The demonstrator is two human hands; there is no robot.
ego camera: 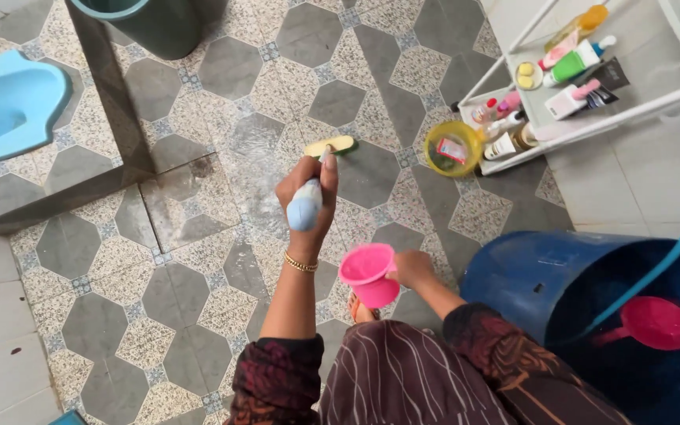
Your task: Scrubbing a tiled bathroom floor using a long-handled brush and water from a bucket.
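Your brush (329, 146) rests head-down on the wet tiles (261, 169) at frame centre, its pale blue handle clenched in your left hand (308, 197), so the bristles lie ahead of the grip, likely for scrubbing. Your right hand (413, 267) grips a pink cup (368, 274) below, beside the blue barrel (529, 275) at lower right.

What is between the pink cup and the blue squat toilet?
In the head view, the left hand gripping a long-handled scrub brush lies between the pink cup and blue squat toilet, over wet patterned floor tiles.
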